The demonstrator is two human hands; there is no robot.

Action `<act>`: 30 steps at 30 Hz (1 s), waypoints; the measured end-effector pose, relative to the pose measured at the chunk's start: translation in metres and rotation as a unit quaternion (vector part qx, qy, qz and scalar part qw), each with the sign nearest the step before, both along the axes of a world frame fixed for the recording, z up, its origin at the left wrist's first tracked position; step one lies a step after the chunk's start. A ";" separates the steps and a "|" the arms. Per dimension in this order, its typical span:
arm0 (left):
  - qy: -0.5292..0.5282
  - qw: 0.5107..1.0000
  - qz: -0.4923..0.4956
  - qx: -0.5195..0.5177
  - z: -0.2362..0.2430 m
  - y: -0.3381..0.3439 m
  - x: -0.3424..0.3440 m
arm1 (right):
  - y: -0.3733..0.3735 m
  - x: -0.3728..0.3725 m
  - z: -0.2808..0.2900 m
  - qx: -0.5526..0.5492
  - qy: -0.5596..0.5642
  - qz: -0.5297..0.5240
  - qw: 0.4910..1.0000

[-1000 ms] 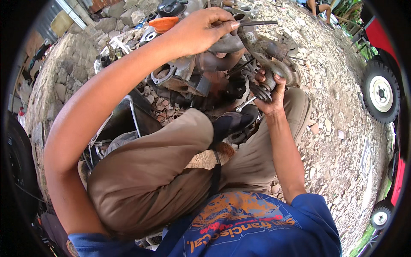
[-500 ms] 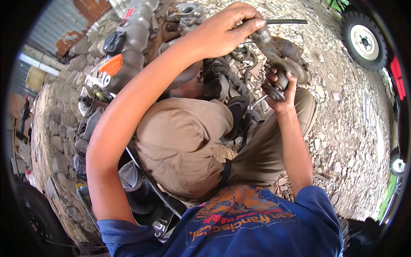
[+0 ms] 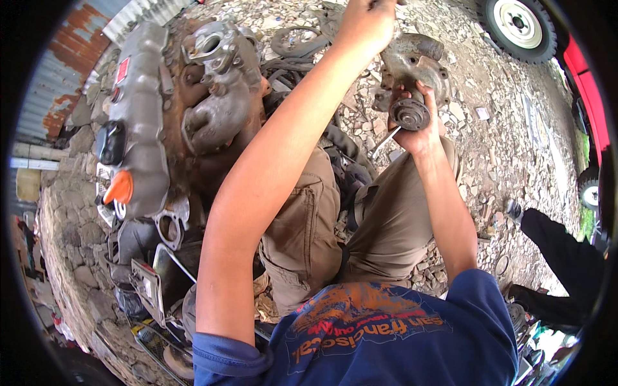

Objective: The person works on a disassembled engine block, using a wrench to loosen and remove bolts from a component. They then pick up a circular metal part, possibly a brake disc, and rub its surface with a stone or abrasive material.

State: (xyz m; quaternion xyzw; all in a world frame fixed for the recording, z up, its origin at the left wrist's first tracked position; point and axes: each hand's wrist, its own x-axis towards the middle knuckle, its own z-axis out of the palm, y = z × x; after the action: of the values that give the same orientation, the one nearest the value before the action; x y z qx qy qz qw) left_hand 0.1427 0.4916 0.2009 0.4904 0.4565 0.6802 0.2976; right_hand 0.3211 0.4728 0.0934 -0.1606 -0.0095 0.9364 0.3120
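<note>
A rusty cast-metal pump housing (image 3: 415,64) with a pipe stub and a round hub flange (image 3: 410,114) is held up over the stony ground. My right hand (image 3: 421,132) is closed around its lower end, behind the flange. A thin silver tool (image 3: 386,142), like a wrench, sticks out beside this hand; its far end is blurred. My left hand (image 3: 368,24) is at the upper edge of the view, beside the top of the housing, fingers curled. A dark bit shows at its fingertips, but what it grips is cut off by the edge.
An engine with a grey valve cover (image 3: 143,116), orange funnel-like piece (image 3: 120,188) and cast manifold (image 3: 222,109) stands at left. Black hoses (image 3: 299,44) lie beyond it. At right are a wheel (image 3: 518,22), a red vehicle (image 3: 589,96) and another person's dark-clothed leg (image 3: 557,257).
My left hand has moved up to the view's edge. The housing has turned so its flange faces me, still in my right hand. The view has swung, showing more of the engine.
</note>
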 end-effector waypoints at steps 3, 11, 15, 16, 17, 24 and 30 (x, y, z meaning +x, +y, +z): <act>0.014 0.997 0.080 0.007 -0.033 0.036 -0.019 | 0.000 0.000 0.008 -0.030 -0.115 -0.110 0.987; -0.163 0.946 -0.070 -0.270 -0.112 0.098 -0.008 | 0.064 0.050 0.026 0.048 -0.485 -0.059 0.871; 0.050 0.886 -0.131 -0.442 -0.158 0.145 -0.013 | 0.128 0.071 -0.054 0.054 -0.502 -0.013 0.863; 0.110 0.878 -0.152 -0.441 -0.139 0.145 -0.006 | 0.127 0.058 -0.055 0.005 -0.554 -0.072 0.829; 0.258 0.804 -0.146 -0.516 -0.124 0.166 -0.002 | 0.137 0.069 -0.079 0.001 -0.529 -0.080 0.845; 0.330 0.749 -0.194 -0.541 -0.237 0.199 -0.039 | 0.112 0.055 -0.184 -0.182 -0.475 -0.089 0.856; 0.284 0.725 -0.157 -0.607 -0.378 0.141 -0.010 | 0.058 0.071 -0.195 -0.214 -0.476 -0.067 0.850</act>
State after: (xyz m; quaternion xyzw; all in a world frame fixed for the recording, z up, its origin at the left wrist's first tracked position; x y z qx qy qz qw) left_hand 0.1323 0.6325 -0.1769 0.4396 0.7516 0.0301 0.4908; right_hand 0.3917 0.5309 -0.1020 -0.6499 0.0544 0.7006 0.2895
